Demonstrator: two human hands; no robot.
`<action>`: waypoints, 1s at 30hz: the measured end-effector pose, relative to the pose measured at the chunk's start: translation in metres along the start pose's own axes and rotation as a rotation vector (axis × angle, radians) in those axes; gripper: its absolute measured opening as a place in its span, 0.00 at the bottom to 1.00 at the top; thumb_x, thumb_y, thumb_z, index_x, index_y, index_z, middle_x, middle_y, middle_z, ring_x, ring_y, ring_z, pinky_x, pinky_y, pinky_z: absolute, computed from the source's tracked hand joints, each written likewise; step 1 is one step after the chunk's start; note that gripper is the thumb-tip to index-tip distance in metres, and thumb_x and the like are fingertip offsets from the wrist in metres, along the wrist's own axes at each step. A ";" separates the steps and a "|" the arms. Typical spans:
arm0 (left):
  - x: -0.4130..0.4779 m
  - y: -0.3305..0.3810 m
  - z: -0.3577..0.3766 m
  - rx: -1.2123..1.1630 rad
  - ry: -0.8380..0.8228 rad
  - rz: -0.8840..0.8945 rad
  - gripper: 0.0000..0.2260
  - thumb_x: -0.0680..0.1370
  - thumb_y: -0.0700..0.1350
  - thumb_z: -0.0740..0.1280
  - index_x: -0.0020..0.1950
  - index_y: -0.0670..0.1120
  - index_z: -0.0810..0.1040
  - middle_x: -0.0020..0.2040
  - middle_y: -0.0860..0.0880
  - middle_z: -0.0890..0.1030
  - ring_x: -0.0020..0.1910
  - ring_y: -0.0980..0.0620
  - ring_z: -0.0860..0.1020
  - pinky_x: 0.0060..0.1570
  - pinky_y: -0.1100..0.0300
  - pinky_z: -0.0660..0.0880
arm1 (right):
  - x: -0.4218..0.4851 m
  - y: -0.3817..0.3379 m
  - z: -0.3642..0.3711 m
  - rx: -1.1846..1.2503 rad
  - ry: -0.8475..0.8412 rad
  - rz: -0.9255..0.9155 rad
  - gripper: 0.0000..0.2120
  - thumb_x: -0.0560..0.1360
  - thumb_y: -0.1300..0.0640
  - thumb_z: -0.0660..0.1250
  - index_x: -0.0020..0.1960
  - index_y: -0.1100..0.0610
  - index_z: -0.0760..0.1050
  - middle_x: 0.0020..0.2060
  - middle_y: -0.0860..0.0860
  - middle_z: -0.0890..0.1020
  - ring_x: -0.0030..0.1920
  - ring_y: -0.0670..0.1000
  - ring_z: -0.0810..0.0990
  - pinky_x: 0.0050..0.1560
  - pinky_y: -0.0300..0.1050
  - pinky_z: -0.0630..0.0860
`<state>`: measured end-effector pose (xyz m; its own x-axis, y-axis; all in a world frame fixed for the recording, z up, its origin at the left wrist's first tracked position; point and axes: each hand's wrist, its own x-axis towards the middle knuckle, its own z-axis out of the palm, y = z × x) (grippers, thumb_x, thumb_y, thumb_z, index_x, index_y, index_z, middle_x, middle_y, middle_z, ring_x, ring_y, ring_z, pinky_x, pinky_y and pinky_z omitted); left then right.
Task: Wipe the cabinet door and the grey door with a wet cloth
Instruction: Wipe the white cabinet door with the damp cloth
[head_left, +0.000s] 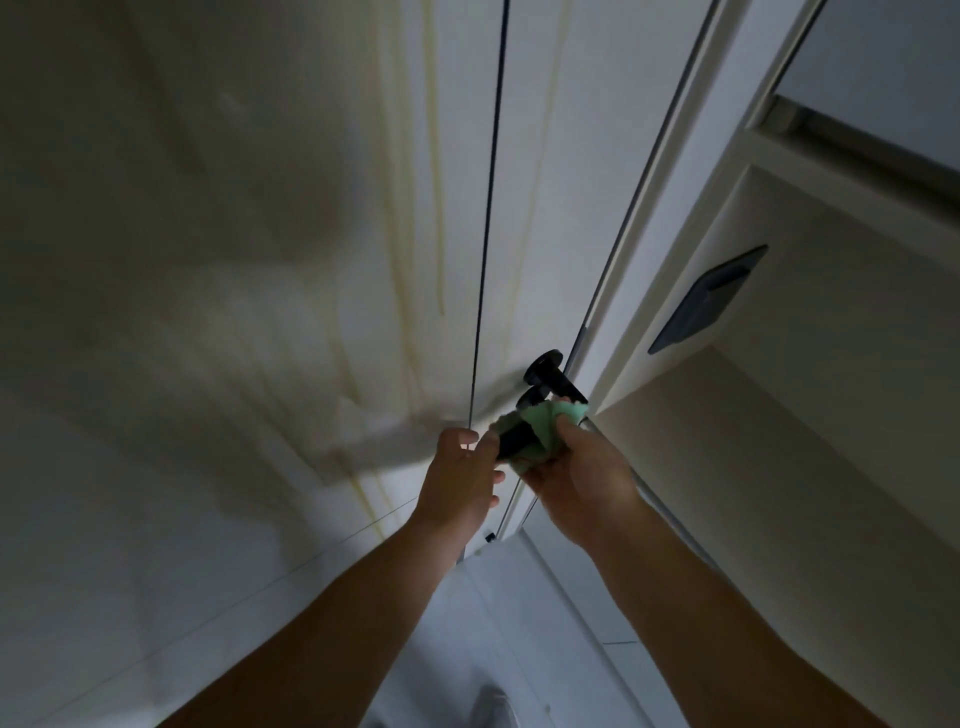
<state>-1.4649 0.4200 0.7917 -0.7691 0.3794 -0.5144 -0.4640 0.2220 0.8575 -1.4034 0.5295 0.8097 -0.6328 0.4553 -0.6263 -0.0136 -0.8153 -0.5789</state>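
Bare left forearm, bare right forearm
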 end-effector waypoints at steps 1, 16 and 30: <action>0.000 0.001 0.000 -0.009 0.003 -0.015 0.10 0.84 0.50 0.62 0.63 0.49 0.70 0.56 0.45 0.81 0.50 0.50 0.83 0.48 0.53 0.80 | 0.003 -0.003 0.001 0.051 -0.002 -0.025 0.14 0.85 0.59 0.55 0.64 0.65 0.73 0.55 0.65 0.84 0.59 0.66 0.82 0.61 0.60 0.78; 0.003 -0.001 -0.006 -0.011 -0.041 -0.009 0.10 0.83 0.51 0.65 0.59 0.47 0.74 0.50 0.41 0.85 0.41 0.50 0.83 0.43 0.56 0.78 | 0.016 -0.020 0.003 0.014 0.018 -0.106 0.10 0.84 0.62 0.57 0.63 0.65 0.69 0.57 0.71 0.81 0.57 0.69 0.83 0.65 0.66 0.76; -0.016 0.000 -0.020 0.227 0.054 0.158 0.12 0.82 0.53 0.64 0.47 0.45 0.78 0.44 0.42 0.84 0.46 0.44 0.84 0.48 0.49 0.77 | -0.003 -0.045 -0.022 -1.478 -0.018 -1.079 0.11 0.85 0.54 0.58 0.57 0.48 0.79 0.38 0.41 0.77 0.44 0.42 0.76 0.52 0.46 0.69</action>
<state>-1.4613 0.3954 0.7996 -0.8491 0.3783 -0.3686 -0.2311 0.3614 0.9033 -1.3842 0.5728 0.8266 -0.8194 0.4953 0.2887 0.2351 0.7496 -0.6187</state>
